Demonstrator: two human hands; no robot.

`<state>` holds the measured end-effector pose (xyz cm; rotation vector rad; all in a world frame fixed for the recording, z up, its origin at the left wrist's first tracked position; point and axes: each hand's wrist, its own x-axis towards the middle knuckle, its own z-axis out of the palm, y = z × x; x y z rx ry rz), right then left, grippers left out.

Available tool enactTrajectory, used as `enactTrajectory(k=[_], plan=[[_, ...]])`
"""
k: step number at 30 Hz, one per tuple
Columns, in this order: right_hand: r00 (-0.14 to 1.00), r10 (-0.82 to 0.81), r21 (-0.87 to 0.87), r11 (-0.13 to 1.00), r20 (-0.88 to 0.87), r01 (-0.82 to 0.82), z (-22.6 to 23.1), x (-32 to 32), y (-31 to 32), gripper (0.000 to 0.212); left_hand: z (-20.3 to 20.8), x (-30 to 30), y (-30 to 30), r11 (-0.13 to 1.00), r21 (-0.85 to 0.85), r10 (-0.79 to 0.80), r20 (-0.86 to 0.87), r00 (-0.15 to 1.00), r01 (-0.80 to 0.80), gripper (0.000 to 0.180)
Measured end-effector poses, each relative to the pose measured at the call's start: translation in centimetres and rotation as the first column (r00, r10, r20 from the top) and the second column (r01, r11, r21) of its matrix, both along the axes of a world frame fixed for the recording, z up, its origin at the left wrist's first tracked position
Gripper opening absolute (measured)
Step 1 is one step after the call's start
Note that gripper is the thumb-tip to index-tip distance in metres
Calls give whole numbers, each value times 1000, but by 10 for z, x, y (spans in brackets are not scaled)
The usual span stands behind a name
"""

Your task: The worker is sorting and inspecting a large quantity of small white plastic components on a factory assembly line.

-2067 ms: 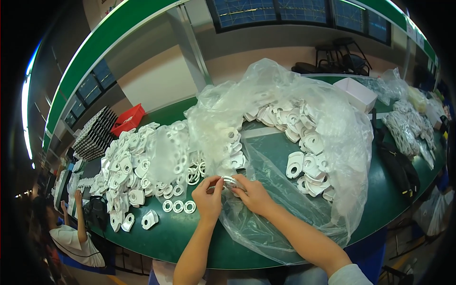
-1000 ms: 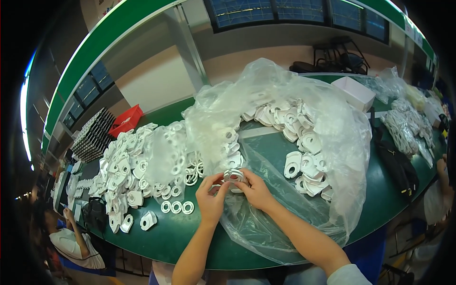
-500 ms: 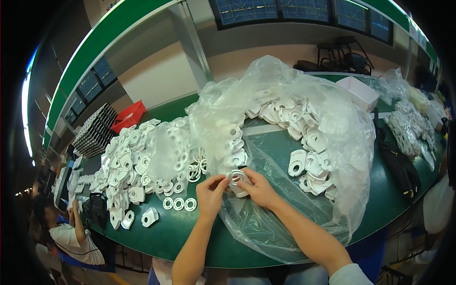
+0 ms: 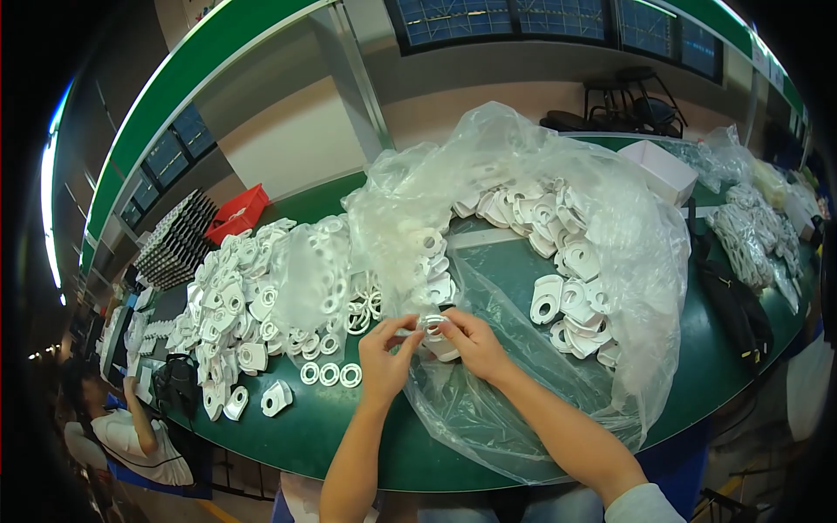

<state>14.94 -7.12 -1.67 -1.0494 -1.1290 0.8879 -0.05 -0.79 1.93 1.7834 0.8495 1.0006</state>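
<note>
Above the near middle of the green table (image 4: 305, 436), both of my hands hold one white plastic part (image 4: 442, 350) with a pale ring (image 4: 431, 321) at its top. My left hand (image 4: 386, 356) pinches the ring's left side between thumb and fingers. From the right, my right hand (image 4: 478, 347) grips the part, its thumb pressed on the ring. Left of my hands, three white rings (image 4: 329, 374) lie in a row. Near them is a loose white rounded plate with a hole (image 4: 276, 397). How the ring sits on the part is partly hidden by my fingers.
A large clear plastic bag (image 4: 641, 288) spreads across the table, with white plates (image 4: 575, 301) inside its curve. More white parts (image 4: 231, 301) are heaped at left, beside a red bin (image 4: 237, 214) and stacked trays (image 4: 177, 237). A person (image 4: 139, 440) sits at far left.
My right thumb has moved onto the ring, and my left fingers have shifted slightly at its edge. At far left, the other person's arm has moved.
</note>
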Motion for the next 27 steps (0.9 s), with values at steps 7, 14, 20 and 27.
enactTrajectory(k=[7, 14, 20, 27], plan=[[995, 87, 32, 996, 50, -89, 5, -1, -1, 21, 13, -6, 3, 944, 284, -149, -91, 985, 169, 22], [996, 83, 59, 995, 39, -85, 7, -6, -2, 20, 9, -3, 0, 981, 113, -168, 73, 983, 159, 16], [992, 69, -6, 998, 103, -69, 0, -2, 1, 24, 15, -6, -2, 966, 224, -106, -110, 988, 129, 11], [991, 54, -33, 998, 120, -51, -5, -5, 5, 26, -3, -8, 6, 986, -114, -118, 29, 993, 121, 8]])
